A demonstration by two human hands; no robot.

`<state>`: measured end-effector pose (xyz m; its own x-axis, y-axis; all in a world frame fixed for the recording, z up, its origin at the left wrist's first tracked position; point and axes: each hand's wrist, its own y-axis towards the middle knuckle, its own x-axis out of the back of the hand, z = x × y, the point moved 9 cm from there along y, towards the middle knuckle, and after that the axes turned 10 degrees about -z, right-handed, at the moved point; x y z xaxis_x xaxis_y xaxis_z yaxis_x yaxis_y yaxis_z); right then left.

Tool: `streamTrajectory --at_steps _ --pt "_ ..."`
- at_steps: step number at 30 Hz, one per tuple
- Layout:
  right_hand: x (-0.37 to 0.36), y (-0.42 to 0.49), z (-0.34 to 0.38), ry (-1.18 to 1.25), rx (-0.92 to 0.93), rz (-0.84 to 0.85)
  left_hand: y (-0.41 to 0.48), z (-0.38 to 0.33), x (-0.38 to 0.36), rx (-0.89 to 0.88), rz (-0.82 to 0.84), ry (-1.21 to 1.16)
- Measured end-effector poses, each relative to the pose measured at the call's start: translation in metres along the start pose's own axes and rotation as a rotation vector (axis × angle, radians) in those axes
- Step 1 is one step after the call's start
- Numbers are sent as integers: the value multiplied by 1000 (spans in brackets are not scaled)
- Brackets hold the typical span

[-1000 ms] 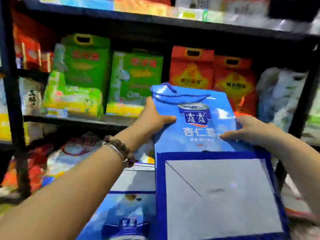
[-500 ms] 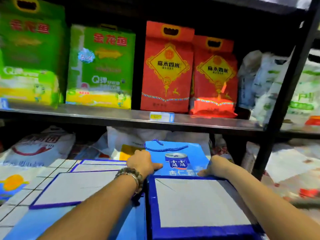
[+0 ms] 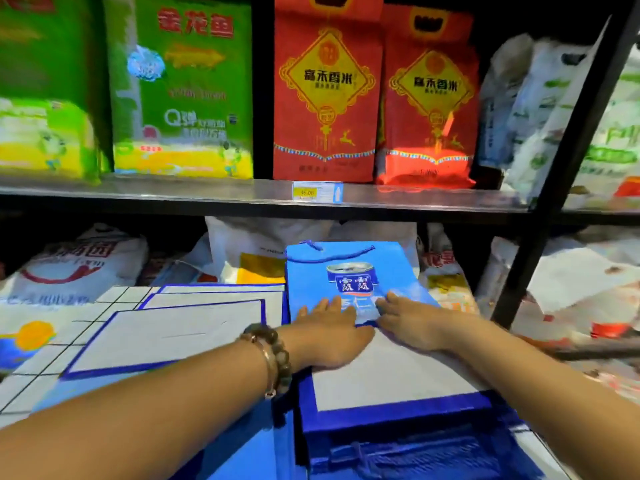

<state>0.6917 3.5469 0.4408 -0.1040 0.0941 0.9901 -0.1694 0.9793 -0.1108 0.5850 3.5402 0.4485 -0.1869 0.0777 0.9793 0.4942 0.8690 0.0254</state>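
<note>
The left hand (image 3: 329, 330) and right hand (image 3: 415, 322) lie flat, fingers straight, pressing the blue gift bag (image 3: 349, 268) onto the pile of blue bags (image 3: 391, 379). A hard push may slide it off the back.

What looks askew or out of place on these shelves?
The white sacks at the right end of the upper shelf slump crookedly, while the red bags and green bags stand upright. The blue gift bag lies flat under the left hand and right hand; nothing is spilled.
</note>
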Motion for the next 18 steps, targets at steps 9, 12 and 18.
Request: streamTrajectory --at_steps 9,12,18 --pt "-18 -10 2 84 -200 -27 -5 7 -24 32 106 -4" --pt "-19 -12 4 63 -194 1 -10 5 -20 29 87 -4" --pt "44 -31 26 -121 -102 -354 -35 -19 51 -116 -338 -34"
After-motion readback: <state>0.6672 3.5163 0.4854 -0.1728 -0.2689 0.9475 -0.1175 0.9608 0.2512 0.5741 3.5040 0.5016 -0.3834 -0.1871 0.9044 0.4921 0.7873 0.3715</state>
